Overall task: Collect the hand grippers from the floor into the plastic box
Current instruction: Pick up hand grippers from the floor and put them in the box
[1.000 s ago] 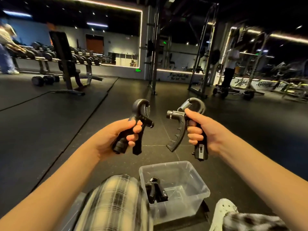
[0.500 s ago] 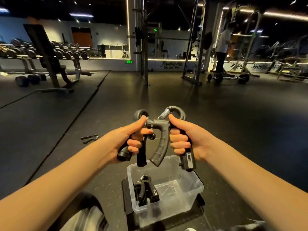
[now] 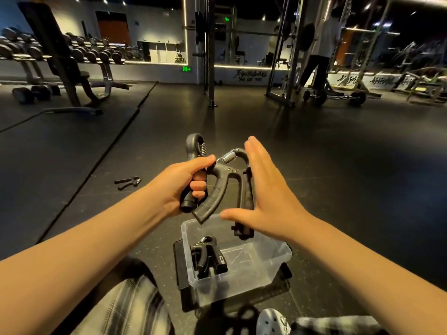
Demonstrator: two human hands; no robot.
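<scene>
While left hand (image 3: pixel 186 187) clenches one gripper (image 3: pixel 192 147) and flat-fingered right hand (image 3: pixel 271 197) braces second gripper (image 3: pixel 219 187) above plastic box (image 3: pixel 244 284), lower both gently.

In the clear rectangular plastic box (image 3: pixel 266 269), black sprung hand grippers (image 3: pixel 209 258) fill the left half; the right half lies bare and open-topped. Two held grey-black hand grippers (image 3: pixel 219 187) hang over its far rim. Around the lone black gripper (image 3: pixel 127 182) at left, dark rubber floor (image 3: pixel 72 201) lies open.
</scene>
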